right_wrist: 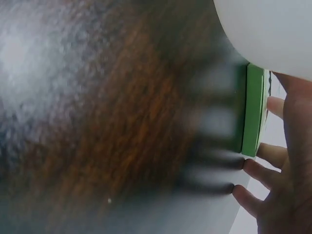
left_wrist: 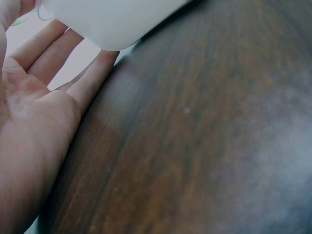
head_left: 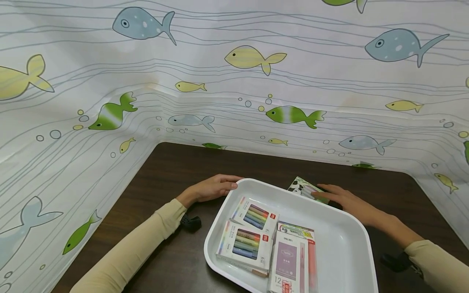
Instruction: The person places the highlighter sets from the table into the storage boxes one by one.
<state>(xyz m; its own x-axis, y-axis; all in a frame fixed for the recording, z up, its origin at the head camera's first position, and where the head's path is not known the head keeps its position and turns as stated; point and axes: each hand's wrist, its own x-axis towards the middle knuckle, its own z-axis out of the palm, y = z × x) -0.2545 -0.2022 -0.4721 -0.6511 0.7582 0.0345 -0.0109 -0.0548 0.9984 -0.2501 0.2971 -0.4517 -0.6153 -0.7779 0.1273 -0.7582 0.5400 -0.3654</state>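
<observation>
A white tray [head_left: 340,240] holds several stationery boxes. My left hand [head_left: 212,188] grips its far left corner, the thumb at the rim and the fingers reaching under it in the left wrist view. Behind the tray's far edge lies a flat green box [head_left: 302,188] with a black-and-white picture on its cover, partly hidden by the tray. My right hand [head_left: 348,201] is at this box, thumb on its cover and a finger at its end. In the right wrist view the green box's side [right_wrist: 252,109] shows, with two more fingers reaching past its end.
In the tray are two boxes of coloured sticks [head_left: 246,246], [head_left: 256,215], a tall white-and-purple box [head_left: 287,260] and a red-edged pack [head_left: 312,260]. The dark wooden table [head_left: 183,162] meets fish-patterned sheeting [head_left: 220,93] at the back and sides.
</observation>
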